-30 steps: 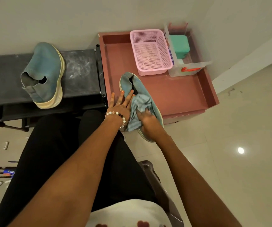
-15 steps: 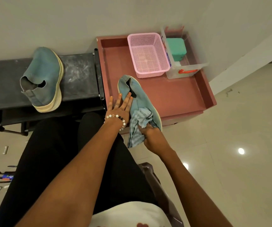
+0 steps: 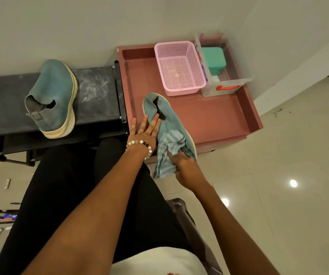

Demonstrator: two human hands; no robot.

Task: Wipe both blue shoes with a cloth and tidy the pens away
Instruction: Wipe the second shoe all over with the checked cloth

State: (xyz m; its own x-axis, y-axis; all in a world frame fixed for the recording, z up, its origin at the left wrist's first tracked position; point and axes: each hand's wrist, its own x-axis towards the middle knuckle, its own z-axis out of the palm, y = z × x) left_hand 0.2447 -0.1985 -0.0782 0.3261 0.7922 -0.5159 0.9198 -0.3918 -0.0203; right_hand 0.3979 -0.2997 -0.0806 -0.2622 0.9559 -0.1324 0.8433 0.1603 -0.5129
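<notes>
Near blue shoe (image 3: 168,120) lying toe-near, heel-far on the front left of the pink-brown tray table (image 3: 219,116), toe jutting past its near edge. Soft suede-like upper, pale rubber sole; probably light and floppy at the collar, so best steadied flat along the side, not pinched at the heel. Left hand (image 3: 145,132) laid flat with straight fingers (image 3: 156,121) against the shoe's left flank, released, merely pressing. Right hand (image 3: 183,163) bunched around the cloth (image 3: 167,153), grasping it over the toe; cloth thin, striped, limp, hanging off the near edge. Second blue shoe (image 3: 50,96) tipped on its side on the dusty black table (image 3: 98,92) to the left, thick cream sole up on the right; likely heavier at the sole. Pens (image 3: 3,216) scattered on the floor, far left and near; thin, hard, apt to roll. Pink mesh basket (image 3: 179,68) on the far side of the tray, rigid plastic.
</notes>
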